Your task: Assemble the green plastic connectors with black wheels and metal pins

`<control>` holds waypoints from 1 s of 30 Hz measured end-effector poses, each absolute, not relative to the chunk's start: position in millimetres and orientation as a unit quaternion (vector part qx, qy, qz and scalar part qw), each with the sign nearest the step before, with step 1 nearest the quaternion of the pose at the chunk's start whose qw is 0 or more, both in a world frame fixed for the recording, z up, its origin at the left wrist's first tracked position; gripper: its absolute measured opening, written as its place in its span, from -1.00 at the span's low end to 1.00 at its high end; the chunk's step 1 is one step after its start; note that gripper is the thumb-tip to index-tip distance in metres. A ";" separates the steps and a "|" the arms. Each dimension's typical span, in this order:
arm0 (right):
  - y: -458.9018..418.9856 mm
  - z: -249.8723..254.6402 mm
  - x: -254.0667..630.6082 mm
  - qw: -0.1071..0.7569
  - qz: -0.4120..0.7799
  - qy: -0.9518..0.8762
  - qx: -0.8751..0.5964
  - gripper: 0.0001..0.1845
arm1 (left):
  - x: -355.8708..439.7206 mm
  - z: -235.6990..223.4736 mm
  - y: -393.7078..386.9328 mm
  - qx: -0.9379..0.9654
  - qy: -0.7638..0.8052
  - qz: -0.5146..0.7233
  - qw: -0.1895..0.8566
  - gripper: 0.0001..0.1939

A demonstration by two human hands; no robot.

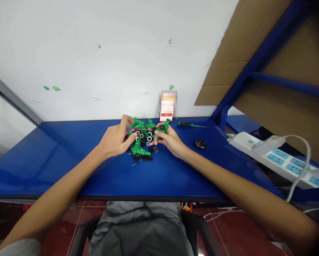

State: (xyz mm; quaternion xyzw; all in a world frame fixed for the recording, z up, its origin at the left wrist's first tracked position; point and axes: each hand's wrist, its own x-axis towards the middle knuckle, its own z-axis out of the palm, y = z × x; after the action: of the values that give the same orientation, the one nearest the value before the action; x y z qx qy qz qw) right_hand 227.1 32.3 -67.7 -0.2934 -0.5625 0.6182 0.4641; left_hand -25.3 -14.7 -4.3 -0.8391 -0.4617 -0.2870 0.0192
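My left hand (pixel 118 138) is closed around the reddish, see-through handle of a screwdriver (pixel 133 129). Its thin shaft points right, toward a green plastic fitting (pixel 163 128) with a black part on it. That fitting is gripped in the fingers of my right hand (pixel 170 139). Whether the screwdriver tip touches it I cannot tell. Between and below my hands lies a pile of green fittings (pixel 138 150), black rings and white rings (pixel 149 139). Small screws (pixel 134 164) are scattered at the near side of the pile.
A second screwdriver (pixel 186 124) with a green and black handle lies right of my right hand. Nearer is a round black object (pixel 200 143). A phone (pixel 166 115) leans on the wall behind the pile. A white power strip (pixel 282 158) with cables sits at the far right.
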 end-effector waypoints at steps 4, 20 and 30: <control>30.6 -65.5 227.2 0.463 0.625 -0.556 -0.292 -0.53 | -24.5 -4.5 -15.4 -0.831 -0.481 -0.276 0.043 -0.71; 25.4 -63.4 223.4 0.454 0.583 -0.581 -0.341 -0.56 | -24.4 -8.8 -15.9 -0.840 -0.456 -0.265 0.129 -0.65; 31.0 -67.6 222.7 0.490 0.577 -0.559 -0.337 -0.54 | -19.8 -12.3 -19.7 -0.864 -0.420 -0.250 0.122 -0.65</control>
State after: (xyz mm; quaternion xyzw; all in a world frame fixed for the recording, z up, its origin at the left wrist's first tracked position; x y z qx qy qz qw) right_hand 222.7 31.0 -67.6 -0.3373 -0.5593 0.5772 0.4901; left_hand -19.8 -19.7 -12.3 -0.8641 -0.4196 -0.2499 0.1218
